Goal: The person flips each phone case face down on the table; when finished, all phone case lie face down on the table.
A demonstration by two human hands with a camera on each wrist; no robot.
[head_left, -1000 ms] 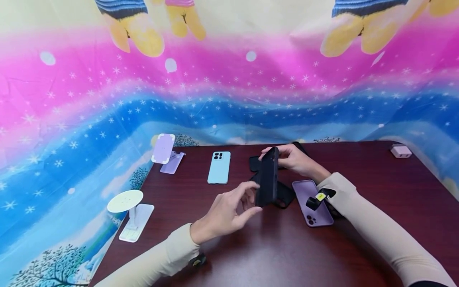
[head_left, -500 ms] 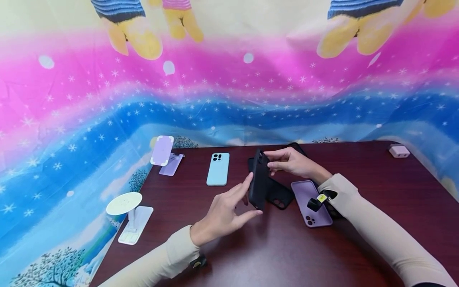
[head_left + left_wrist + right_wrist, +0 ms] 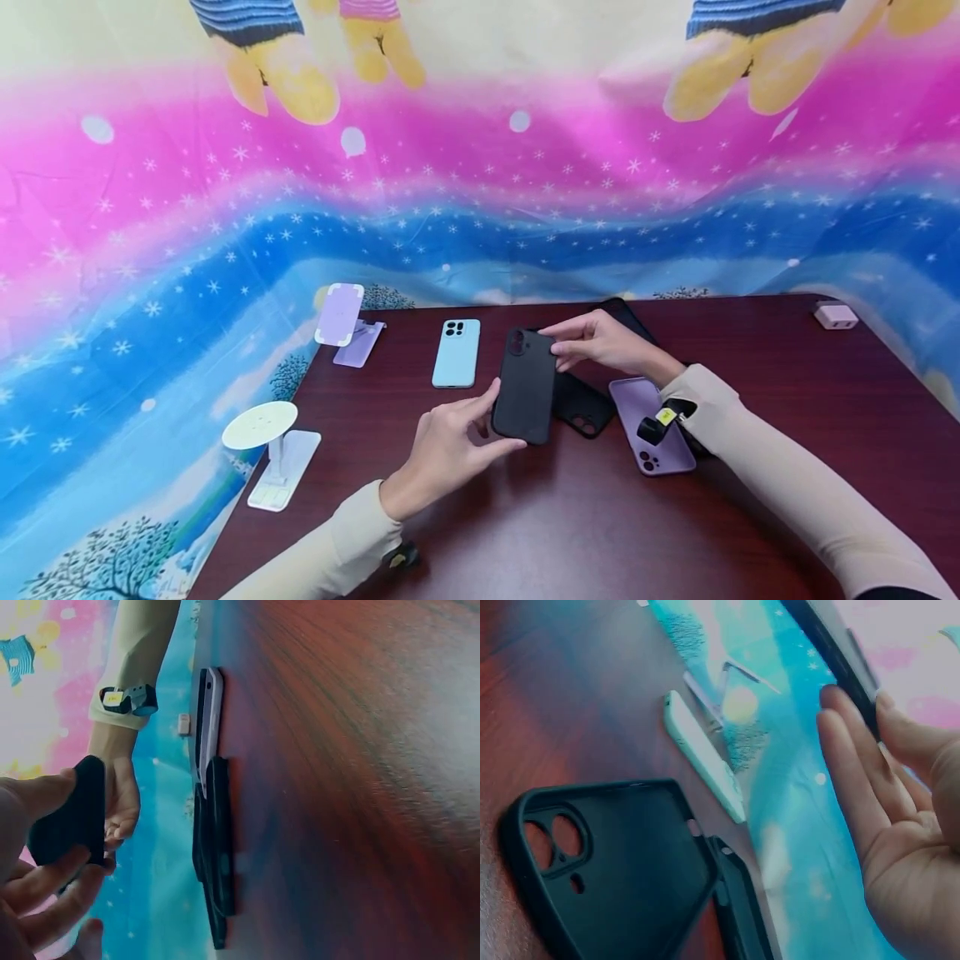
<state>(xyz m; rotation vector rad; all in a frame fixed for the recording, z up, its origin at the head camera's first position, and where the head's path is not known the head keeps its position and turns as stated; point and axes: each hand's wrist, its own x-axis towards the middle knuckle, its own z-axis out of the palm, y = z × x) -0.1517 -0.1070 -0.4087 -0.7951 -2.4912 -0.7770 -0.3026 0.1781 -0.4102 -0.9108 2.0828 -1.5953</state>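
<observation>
A black phone case [image 3: 522, 396] is held up over the table between both hands, its back and camera cutout facing the head camera. My left hand [image 3: 442, 446] grips it by the left side and lower end, thumb along the bottom. At the upper right edge, my right hand [image 3: 611, 343] pinches the case between thumb and fingers; the right wrist view shows this pinch edge-on. Beneath and behind it lies another black phone case [image 3: 583, 406], hollow side up in the right wrist view. A purple phone case [image 3: 660, 433] rests under the right wrist.
Left of the held case lies a light blue phone case [image 3: 457, 354]. A purple phone stand [image 3: 341, 315] and a white round-topped stand [image 3: 262, 423] line the left side. Another black case [image 3: 628, 318] is partly hidden behind the right hand. A white charger [image 3: 836, 316] sits at back right.
The held case has turned from showing its inside, through edge-on, to showing its back, and has shifted left. Both hands have moved slightly left with it.
</observation>
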